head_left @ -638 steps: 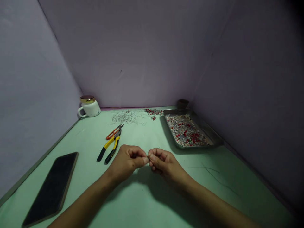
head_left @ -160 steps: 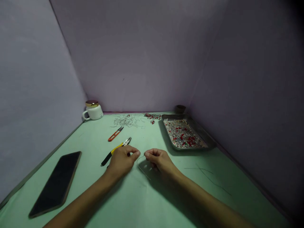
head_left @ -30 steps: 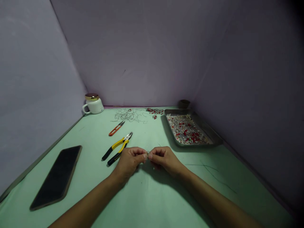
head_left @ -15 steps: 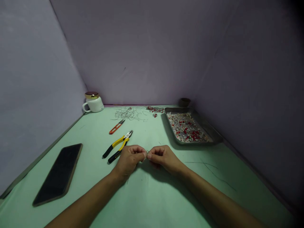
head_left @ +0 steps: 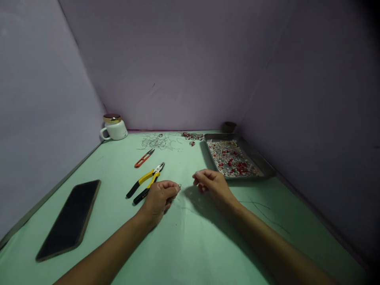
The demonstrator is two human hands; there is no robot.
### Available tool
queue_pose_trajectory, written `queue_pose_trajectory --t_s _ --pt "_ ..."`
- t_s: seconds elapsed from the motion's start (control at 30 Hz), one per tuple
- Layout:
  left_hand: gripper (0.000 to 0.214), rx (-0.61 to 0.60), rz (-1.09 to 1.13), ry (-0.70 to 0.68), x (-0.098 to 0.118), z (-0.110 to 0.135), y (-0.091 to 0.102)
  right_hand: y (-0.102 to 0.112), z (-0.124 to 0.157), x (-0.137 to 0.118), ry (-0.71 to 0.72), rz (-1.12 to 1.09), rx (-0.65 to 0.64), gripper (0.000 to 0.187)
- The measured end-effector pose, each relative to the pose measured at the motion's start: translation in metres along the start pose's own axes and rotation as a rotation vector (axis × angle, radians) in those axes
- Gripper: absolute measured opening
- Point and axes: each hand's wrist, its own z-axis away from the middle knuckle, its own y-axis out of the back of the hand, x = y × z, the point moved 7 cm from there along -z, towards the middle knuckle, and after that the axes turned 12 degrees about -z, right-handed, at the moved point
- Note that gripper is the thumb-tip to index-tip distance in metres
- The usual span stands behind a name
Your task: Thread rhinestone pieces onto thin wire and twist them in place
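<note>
My left hand is closed in a pinch on a small wire loop, whose rounded end sticks out past the thumb and forefinger. To its right and a little higher, my right hand is raised over the cloth near the tray's front corner. Its thumb and forefinger are drawn together; whether anything is between them is too small to make out. Combination pliers with yellow and black handles lie just behind my left hand, which partly covers one handle. Beyond them are orange thread snips.
A metal tray of red and white beads stands at right. Tangled wire and beaded pieces lie at the back. A lidded mug, a phone, loose wires and a dark bowl surround the green cloth.
My hands were together at the wire loop. The right hand has moved away to the right and up, while the left keeps the loop. The view has shifted slightly.
</note>
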Motion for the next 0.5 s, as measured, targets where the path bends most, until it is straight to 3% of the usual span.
queue_pose_trajectory --t_s 0.17,0.33,0.4,0.5 --pt "0.014 -0.044 -0.004 -0.010 -0.002 0.001 -0.003 0.042 -0.007 -0.032 0.241 -0.058 0.263 0.026" --pt "0.014 -0.032 -0.092 -0.044 -0.008 -0.004 -0.005 0.094 -0.002 -0.070 0.479 0.202 0.558 0.025" --pt "0.014 -0.005 -0.164 -0.067 -0.008 -0.005 -0.006 0.116 -0.003 -0.077 0.470 0.403 0.645 0.026" --pt "0.016 0.004 -0.245 -0.129 -0.001 -0.005 -0.009 0.138 -0.016 -0.074 0.289 0.905 0.617 0.030"
